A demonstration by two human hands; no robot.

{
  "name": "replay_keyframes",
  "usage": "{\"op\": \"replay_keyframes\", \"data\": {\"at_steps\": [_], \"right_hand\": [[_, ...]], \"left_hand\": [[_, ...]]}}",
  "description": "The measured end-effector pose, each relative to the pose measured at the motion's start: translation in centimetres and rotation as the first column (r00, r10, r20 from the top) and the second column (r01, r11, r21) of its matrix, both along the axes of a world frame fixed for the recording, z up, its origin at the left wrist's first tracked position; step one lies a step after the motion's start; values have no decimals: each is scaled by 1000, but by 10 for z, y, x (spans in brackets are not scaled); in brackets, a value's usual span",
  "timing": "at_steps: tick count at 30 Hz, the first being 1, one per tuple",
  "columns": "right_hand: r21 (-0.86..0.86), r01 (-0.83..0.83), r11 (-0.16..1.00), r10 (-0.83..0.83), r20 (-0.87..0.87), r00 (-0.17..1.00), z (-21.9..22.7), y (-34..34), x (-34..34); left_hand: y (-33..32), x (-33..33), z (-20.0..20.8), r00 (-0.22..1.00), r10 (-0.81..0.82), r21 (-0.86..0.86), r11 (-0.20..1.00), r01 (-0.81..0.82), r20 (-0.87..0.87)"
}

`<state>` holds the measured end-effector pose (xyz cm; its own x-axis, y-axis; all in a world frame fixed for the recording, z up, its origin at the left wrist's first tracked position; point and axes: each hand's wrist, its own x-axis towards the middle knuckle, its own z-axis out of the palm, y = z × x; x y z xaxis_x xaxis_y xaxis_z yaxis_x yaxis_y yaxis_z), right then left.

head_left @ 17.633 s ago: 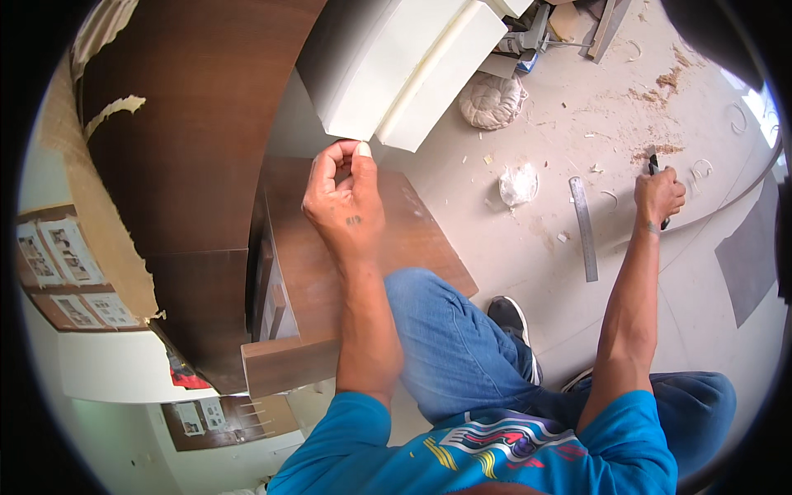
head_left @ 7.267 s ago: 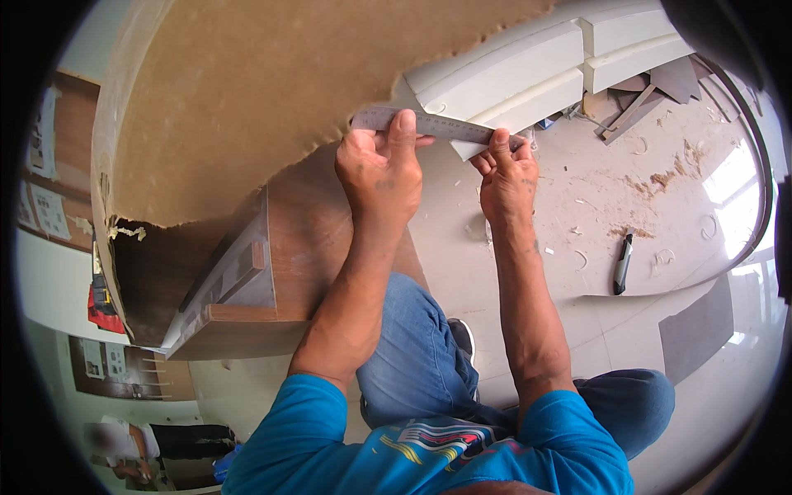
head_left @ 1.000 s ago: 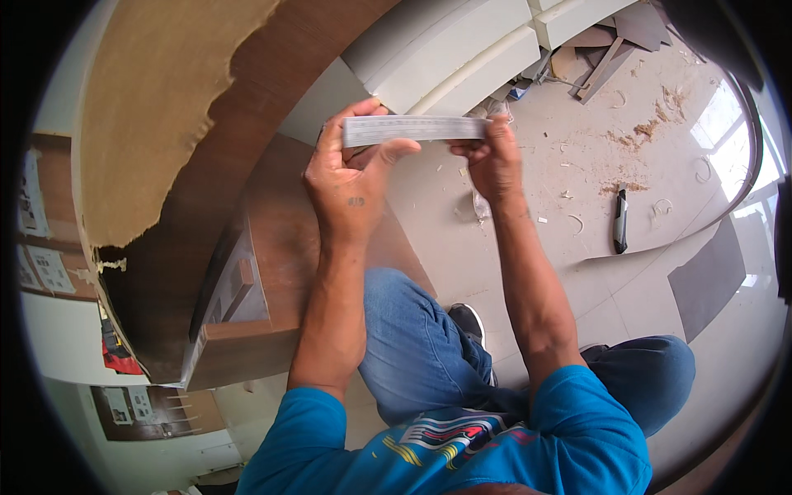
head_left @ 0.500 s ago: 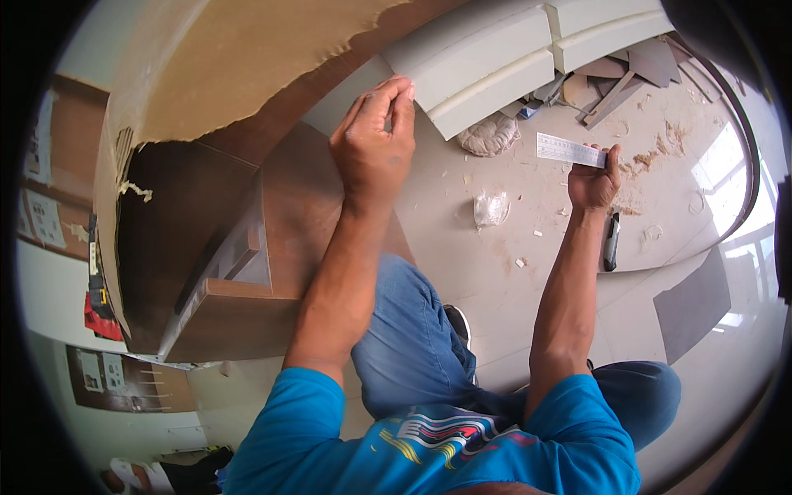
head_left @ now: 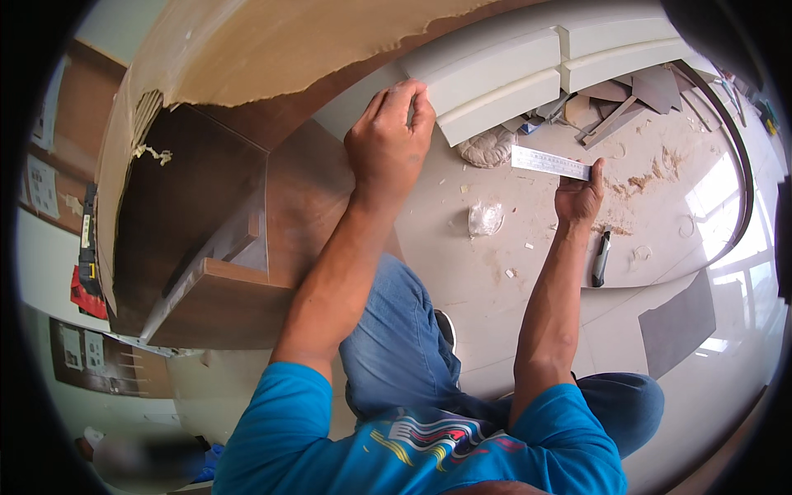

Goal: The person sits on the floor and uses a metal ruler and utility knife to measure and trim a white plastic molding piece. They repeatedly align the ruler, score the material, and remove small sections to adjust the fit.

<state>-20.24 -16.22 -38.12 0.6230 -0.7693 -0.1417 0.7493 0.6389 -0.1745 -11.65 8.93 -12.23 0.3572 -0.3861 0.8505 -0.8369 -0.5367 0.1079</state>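
My left hand [head_left: 389,140] is raised in front of the white drawer fronts, with thumb and forefinger pinched together. Whatever the pinch may hold is too small or hidden to make out. In my right hand [head_left: 580,202] is a flat ruler [head_left: 546,162], gripped at one end, its other end pointing left over the floor. A utility knife [head_left: 601,261] lies on the floor beside my right wrist. Left of my left forearm stands brown wooden panelling [head_left: 309,198] with an inner board, and torn brown cardboard [head_left: 280,49] hangs over its upper part.
White drawer fronts [head_left: 503,103] line the far side. Near them lie a whitish bundle [head_left: 488,148], stacked offcuts [head_left: 656,89] and sawdust. A clear plastic bag [head_left: 486,219] sits mid-floor. A grey sheet [head_left: 678,326] lies at right, and a dark curved strip [head_left: 749,177] arches beyond the knife.
The view has shifted slightly. My right hand and the ruler have moved a little left relative to the floor. My left hand keeps its pinch, slightly farther right in the picture.
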Motion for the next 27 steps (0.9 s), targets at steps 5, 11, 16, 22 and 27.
{"op": "replay_keyframes", "data": {"at_steps": [5,11,16,22,27], "right_hand": [[14,-16,1000,16,1,1000,-3,-1,-2],[-36,-73,997,76,64,995,-16,1,-2],[-35,-85,996,84,-43,996,-27,10,-1],[15,-132,991,133,-174,976,-18,32,2],[-188,-293,938,124,-607,785,-22,34,2]], "left_hand": [[-3,4,-3,995,-13,-26,1000,11,-98],[6,26,-8,921,-218,-323,940,110,-322],[20,5,-4,935,-174,-215,970,110,-310],[1,4,-4,982,-131,-171,979,107,-133],[2,2,0,984,-124,-115,987,110,-124]]}}
